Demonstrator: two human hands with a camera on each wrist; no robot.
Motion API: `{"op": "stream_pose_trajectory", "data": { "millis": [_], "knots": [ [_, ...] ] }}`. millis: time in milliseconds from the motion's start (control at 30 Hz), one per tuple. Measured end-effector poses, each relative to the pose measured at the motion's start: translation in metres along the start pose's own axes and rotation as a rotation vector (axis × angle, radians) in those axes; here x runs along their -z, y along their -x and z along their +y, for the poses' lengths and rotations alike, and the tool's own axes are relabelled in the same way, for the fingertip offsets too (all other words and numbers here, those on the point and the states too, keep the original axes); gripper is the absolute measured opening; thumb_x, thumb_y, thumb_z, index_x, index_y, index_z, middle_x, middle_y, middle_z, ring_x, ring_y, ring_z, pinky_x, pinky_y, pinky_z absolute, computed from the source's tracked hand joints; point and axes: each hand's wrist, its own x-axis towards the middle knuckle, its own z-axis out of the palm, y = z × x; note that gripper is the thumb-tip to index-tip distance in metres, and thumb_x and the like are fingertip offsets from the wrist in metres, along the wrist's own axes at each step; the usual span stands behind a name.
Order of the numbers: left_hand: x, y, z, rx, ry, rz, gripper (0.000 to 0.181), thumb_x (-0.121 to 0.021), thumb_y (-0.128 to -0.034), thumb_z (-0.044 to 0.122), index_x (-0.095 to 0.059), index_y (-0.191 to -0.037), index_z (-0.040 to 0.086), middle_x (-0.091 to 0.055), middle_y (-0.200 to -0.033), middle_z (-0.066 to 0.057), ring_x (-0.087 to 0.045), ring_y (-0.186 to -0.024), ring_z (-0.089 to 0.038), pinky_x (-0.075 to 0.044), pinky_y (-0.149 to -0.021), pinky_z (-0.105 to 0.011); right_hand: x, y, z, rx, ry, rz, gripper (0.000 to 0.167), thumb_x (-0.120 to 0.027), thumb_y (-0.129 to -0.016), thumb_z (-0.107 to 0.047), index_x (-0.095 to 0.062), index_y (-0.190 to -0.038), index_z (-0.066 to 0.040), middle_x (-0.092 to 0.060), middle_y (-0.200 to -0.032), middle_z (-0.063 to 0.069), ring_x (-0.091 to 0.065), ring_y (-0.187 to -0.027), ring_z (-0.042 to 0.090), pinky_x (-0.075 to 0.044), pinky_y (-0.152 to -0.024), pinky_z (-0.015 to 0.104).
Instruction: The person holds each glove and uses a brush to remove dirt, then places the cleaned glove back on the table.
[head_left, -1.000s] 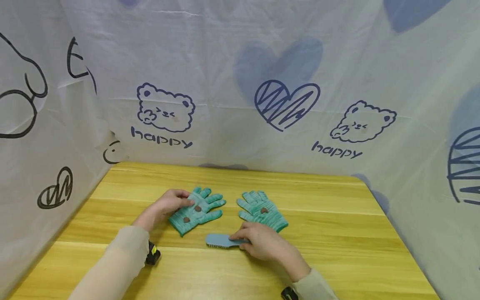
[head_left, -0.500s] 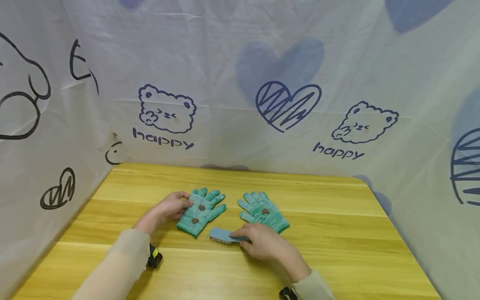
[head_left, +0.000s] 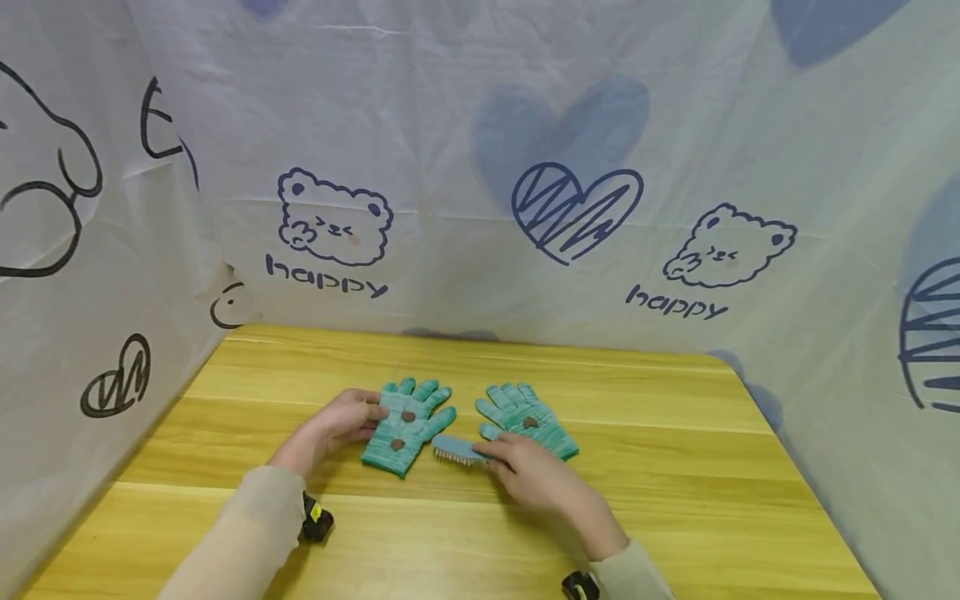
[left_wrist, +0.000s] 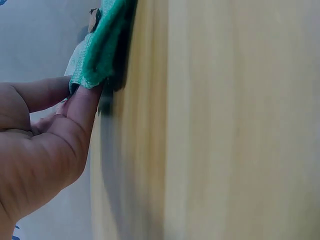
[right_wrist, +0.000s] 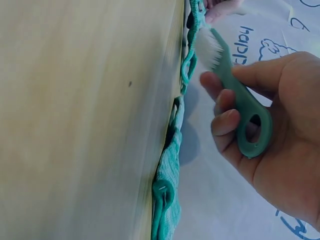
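Two green knitted gloves lie on the table in the head view. The left glove (head_left: 420,429) bears two brown spots, and the right glove (head_left: 551,435) shows one. My left hand (head_left: 347,421) pinches the left glove's outer edge, thumb above and a finger beneath, as the left wrist view shows. My right hand (head_left: 538,477) grips a blue-green brush (right_wrist: 239,92) by its handle, which has a hole at the end. White bristles point toward the left glove, just off its thumb. Part of the right glove's cuff is hidden behind my right hand.
The wooden table (head_left: 675,467) has a yellow grain and rounded far corners. A white printed cloth (head_left: 450,208) with hearts and bears hangs behind it and along both sides. A black device is strapped at each wrist.
The left glove has shifted right and turned, with my left hand following. My right hand has raised the brush off the table and moved it slightly right and away from me.
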Motion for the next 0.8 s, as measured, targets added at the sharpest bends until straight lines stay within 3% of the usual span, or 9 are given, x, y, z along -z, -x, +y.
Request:
{"op": "stream_pose_trajectory", "data": {
  "millis": [133, 233, 333, 433, 500, 533, 567, 667, 800],
  "knots": [
    [-0.001, 0.0, -0.002, -0.012, 0.058, -0.001, 0.06, -0.048, -0.109, 0.006, -0.021, -0.156, -0.018, -0.053, -0.144, -0.029, -0.06, -0.123, -0.029, -0.055, -0.101, -0.04, 0.003, 0.001, 0.001, -0.023, -0.023, 0.063, 0.04, -0.052, -0.108, -0.007, -0.06, -0.147, -0.009, -0.063, -0.111, 0.002, -0.055, -0.089, 0.014, -0.051, -0.077, 0.034],
    [-0.001, 0.0, -0.002, -0.031, 0.091, -0.018, 0.061, -0.046, -0.1102, 0.008, -0.017, -0.158, -0.016, -0.048, -0.15, -0.031, -0.056, -0.13, -0.034, -0.052, -0.106, -0.041, 0.005, 0.0, 0.002, -0.017, -0.033, 0.137, 0.04, -0.051, -0.108, -0.006, -0.059, -0.148, -0.008, -0.062, -0.11, 0.002, -0.056, -0.091, 0.014, -0.052, -0.078, 0.034],
    [-0.002, 0.002, -0.001, -0.047, 0.127, -0.038, 0.064, -0.043, -0.1116, 0.009, -0.009, -0.16, -0.014, -0.03, -0.162, -0.033, -0.04, -0.146, -0.043, -0.041, -0.117, -0.049, 0.005, -0.002, 0.003, -0.003, -0.036, 0.22, 0.04, -0.053, -0.108, -0.005, -0.06, -0.147, -0.007, -0.063, -0.113, 0.004, -0.059, -0.095, 0.015, -0.054, -0.08, 0.035],
    [-0.004, 0.005, 0.001, -0.07, 0.18, -0.056, 0.067, -0.04, -0.1126, 0.009, 0.003, -0.161, -0.011, -0.006, -0.169, -0.032, -0.019, -0.154, -0.044, -0.028, -0.124, -0.053, 0.004, -0.005, 0.004, 0.015, -0.035, 0.303, 0.04, -0.054, -0.107, -0.005, -0.06, -0.147, -0.006, -0.064, -0.115, 0.005, -0.058, -0.092, 0.014, -0.053, -0.077, 0.033],
    [-0.006, 0.007, 0.002, -0.09, 0.215, -0.057, 0.068, -0.039, -0.1129, 0.008, 0.006, -0.161, -0.01, 0.005, -0.169, -0.03, -0.013, -0.156, -0.041, -0.025, -0.124, -0.051, 0.003, -0.006, 0.004, 0.031, -0.039, 0.354, 0.04, -0.055, -0.107, -0.004, -0.059, -0.147, -0.007, -0.063, -0.117, 0.005, -0.055, -0.089, 0.012, -0.051, -0.074, 0.03],
    [-0.007, 0.008, 0.003, -0.101, 0.231, -0.051, 0.068, -0.039, -0.1129, 0.008, 0.006, -0.161, -0.009, 0.001, -0.169, -0.031, -0.017, -0.154, -0.038, -0.029, -0.123, -0.047, 0.003, -0.006, 0.004, 0.044, -0.041, 0.383, 0.041, -0.055, -0.107, -0.003, -0.059, -0.148, -0.007, -0.064, -0.117, 0.006, -0.053, -0.086, 0.012, -0.049, -0.072, 0.029],
    [-0.009, 0.008, 0.004, -0.109, 0.253, -0.037, 0.065, -0.039, -0.1128, 0.008, 0.0, -0.162, -0.01, -0.012, -0.165, -0.031, -0.028, -0.148, -0.033, -0.036, -0.117, -0.042, 0.003, -0.007, 0.004, 0.058, -0.039, 0.41, 0.041, -0.056, -0.107, -0.003, -0.059, -0.148, -0.007, -0.064, -0.117, 0.007, -0.052, -0.084, 0.011, -0.048, -0.07, 0.028],
    [-0.013, 0.011, 0.006, -0.151, 0.273, -0.002, 0.062, -0.039, -0.1128, 0.009, -0.006, -0.162, -0.011, -0.033, -0.153, -0.025, -0.04, -0.133, -0.022, -0.045, -0.105, -0.028, 0.003, -0.01, 0.004, 0.102, -0.039, 0.488, 0.042, -0.057, -0.106, -0.001, -0.059, -0.148, -0.006, -0.064, -0.117, 0.008, -0.048, -0.08, 0.009, -0.046, -0.067, 0.025],
    [-0.02, 0.015, 0.011, -0.21, 0.328, 0.027, 0.057, -0.039, -0.1121, 0.007, -0.016, -0.16, -0.014, -0.051, -0.134, -0.015, -0.053, -0.118, -0.012, -0.052, -0.093, -0.021, 0.004, -0.015, 0.004, 0.151, -0.039, 0.567, 0.041, -0.059, -0.104, 0.0, -0.06, -0.145, -0.004, -0.063, -0.116, 0.01, -0.049, -0.079, 0.01, -0.047, -0.066, 0.025]
  ]
}}
